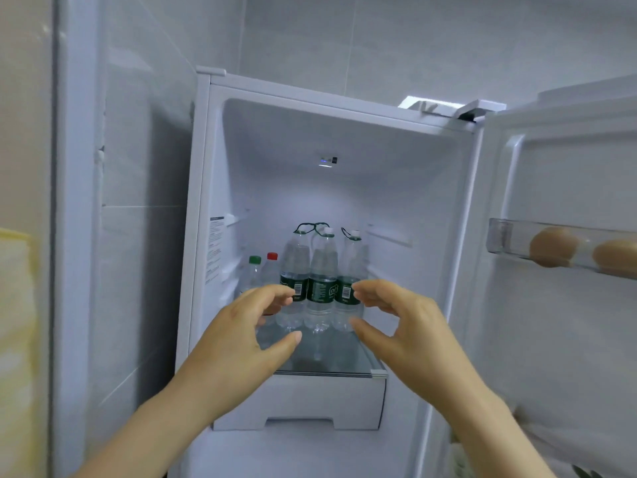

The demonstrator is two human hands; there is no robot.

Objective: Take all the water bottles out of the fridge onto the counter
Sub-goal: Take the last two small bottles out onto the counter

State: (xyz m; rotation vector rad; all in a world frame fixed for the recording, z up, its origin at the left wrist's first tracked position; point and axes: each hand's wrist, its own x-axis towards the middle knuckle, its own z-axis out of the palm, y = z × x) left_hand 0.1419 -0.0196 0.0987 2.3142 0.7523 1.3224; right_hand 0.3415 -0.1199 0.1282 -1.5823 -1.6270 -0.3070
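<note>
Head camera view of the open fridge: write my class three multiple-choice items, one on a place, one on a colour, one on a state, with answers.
1. Where do the eggs lie? A. glass shelf B. door rack C. fridge top
2. What colours are the caps of the small bottles? A. green and red B. blue and yellow C. both white
3. How are the left hand and right hand? A. both grip bottles B. one grips a cap C. both open, gripping nothing
Answers: B, eggs sit in the door's clear rack; A, one green, one red; C, neither hand encloses anything.
</note>
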